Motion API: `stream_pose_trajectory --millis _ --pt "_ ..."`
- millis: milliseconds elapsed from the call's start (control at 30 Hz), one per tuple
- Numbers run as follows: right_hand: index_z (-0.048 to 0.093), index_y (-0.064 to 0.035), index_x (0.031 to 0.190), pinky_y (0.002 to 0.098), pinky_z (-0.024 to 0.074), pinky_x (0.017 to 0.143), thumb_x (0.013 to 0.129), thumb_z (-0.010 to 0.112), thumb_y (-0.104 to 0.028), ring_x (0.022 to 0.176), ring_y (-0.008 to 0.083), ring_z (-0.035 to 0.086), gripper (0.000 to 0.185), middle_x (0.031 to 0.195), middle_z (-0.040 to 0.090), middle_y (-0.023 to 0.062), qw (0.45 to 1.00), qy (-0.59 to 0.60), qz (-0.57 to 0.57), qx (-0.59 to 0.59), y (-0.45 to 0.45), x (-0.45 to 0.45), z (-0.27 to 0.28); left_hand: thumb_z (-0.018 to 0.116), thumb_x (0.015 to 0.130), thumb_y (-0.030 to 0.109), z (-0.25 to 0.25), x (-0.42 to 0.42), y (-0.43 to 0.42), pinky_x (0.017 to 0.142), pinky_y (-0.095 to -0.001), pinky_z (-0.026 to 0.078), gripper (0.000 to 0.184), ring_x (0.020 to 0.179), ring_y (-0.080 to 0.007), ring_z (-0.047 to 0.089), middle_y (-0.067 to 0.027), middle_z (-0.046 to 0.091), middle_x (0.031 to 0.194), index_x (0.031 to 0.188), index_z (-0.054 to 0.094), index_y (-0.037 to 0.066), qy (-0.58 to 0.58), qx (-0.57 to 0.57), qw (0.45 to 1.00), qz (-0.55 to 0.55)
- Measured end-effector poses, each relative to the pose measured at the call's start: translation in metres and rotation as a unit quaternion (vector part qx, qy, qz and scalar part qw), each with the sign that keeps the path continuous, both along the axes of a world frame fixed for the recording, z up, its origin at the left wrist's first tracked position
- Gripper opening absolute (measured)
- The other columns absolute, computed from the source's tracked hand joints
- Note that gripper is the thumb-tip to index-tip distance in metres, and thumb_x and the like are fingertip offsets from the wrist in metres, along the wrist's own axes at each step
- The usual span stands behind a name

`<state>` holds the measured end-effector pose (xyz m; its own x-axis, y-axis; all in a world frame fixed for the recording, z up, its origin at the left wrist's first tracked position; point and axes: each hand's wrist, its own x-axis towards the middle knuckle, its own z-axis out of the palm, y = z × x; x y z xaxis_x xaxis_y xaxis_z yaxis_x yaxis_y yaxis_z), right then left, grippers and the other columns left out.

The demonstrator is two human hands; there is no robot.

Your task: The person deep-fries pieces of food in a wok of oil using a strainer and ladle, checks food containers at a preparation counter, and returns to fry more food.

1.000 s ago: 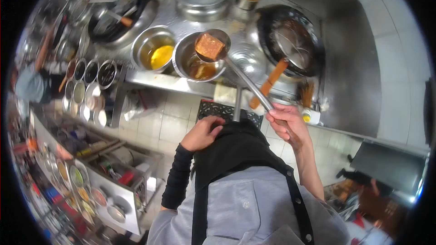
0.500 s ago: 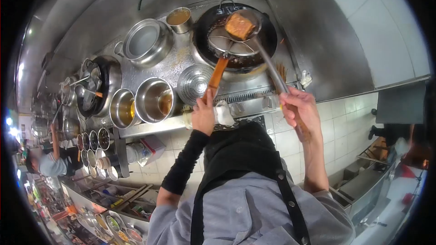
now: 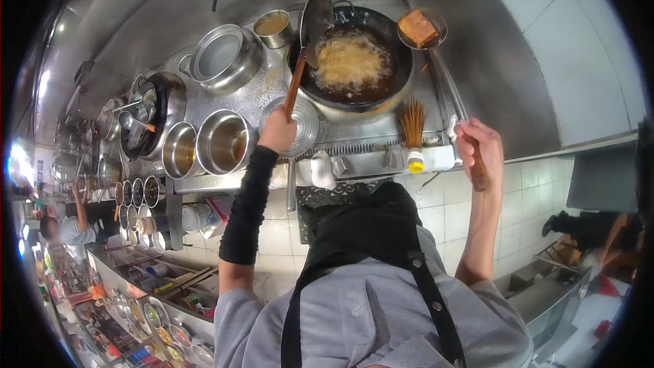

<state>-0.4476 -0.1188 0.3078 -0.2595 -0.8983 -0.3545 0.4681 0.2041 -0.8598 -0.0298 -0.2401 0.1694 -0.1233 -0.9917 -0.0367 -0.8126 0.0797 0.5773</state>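
Note:
My left hand (image 3: 278,131) is closed around the wooden handle of a skimmer (image 3: 317,19), whose round, dark head is tilted up over the left rim of the wok (image 3: 405,71). In the wok, bubbling oil (image 3: 351,61) foams pale yellow. My right hand (image 3: 482,150) grips a long-handled ladle (image 3: 449,75) by its wooden end. Its bowl is beyond the wok's right rim and holds an orange-brown square block (image 3: 417,28); what the block is made of, I cannot tell. Below my left hand, a perforated metal strainer (image 3: 306,126) lies on the stove.
Two steel pots (image 3: 225,142) (image 3: 181,150) stand left of the strainer. Behind them are a wide pot (image 3: 228,61) and a small pot of brownish liquid (image 3: 273,25). A bamboo brush (image 3: 413,126) sits at the stove's front. Another person (image 3: 75,228) is at far left.
The ladle with the block has moved right, off the wok. The skimmer has lifted and swung left, uncovering the foaming oil. Both hands have shifted outward.

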Motion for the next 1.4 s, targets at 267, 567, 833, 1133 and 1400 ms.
stream_pose_trajectory --millis 267,567,833,1133,1400 --pt "0.057 0.0038 0.090 0.0228 0.0324 0.035 0.097 0.065 -0.008 0.044 0.0075 0.044 0.015 0.071 0.057 0.0062 1.000 -0.013 0.009 0.024 0.003 -0.013 -0.016 0.061 0.088 0.002 0.032 0.004 0.057 0.067 -0.0480 0.056 0.034 0.077 -0.0449 0.069 -0.0299 0.070 0.093 0.120 0.054 -0.005 0.079 0.087 0.993 -0.005" --pt "0.058 0.0043 0.092 0.0224 0.0332 0.035 0.096 0.065 -0.006 0.047 0.0070 0.046 0.014 0.074 0.058 0.0066 0.999 -0.002 0.012 0.040 -0.008 -0.019 -0.021 0.054 0.098 -0.006 0.015 -0.014 0.063 0.049 -0.0205 0.035 0.033 0.061 -0.0061 0.043 -0.0098 0.068 0.107 0.130 0.050 -0.001 0.488 0.372 0.782 0.111" --pt "0.056 0.0056 0.097 0.0223 0.0339 0.036 0.096 0.064 -0.005 0.048 0.0074 0.045 0.014 0.077 0.059 0.0081 0.999 -0.011 0.026 0.032 -0.017 -0.027 -0.031 0.052 0.098 -0.007 0.004 -0.019 0.073 0.049 -0.0192 0.032 0.031 0.060 -0.0049 0.039 -0.0116 0.068 0.110 0.128 0.052 -0.002 0.567 0.426 0.700 0.085" --pt "0.057 0.0058 0.096 0.0228 0.0344 0.036 0.096 0.065 -0.006 0.047 0.0079 0.046 0.014 0.076 0.059 0.0080 0.999 -0.009 0.024 0.027 -0.016 -0.025 -0.030 0.055 0.097 -0.006 0.009 -0.045 0.103 0.050 -0.0180 0.029 0.032 0.061 -0.0029 0.036 -0.0006 0.058 0.099 0.128 0.055 0.001 0.637 0.401 0.654 0.071" --pt "0.050 0.0118 0.111 0.0225 0.0339 0.037 0.097 0.063 -0.003 0.049 0.0089 0.047 0.025 0.081 0.059 0.0114 0.999 0.018 0.010 0.039 -0.014 -0.015 -0.024 0.061 0.098 -0.001 0.015 -0.052 0.146 0.049 -0.0169 0.029 0.042 0.062 -0.0022 0.036 0.0005 0.055 0.102 0.138 0.049 0.002 0.643 0.349 0.677 0.082"
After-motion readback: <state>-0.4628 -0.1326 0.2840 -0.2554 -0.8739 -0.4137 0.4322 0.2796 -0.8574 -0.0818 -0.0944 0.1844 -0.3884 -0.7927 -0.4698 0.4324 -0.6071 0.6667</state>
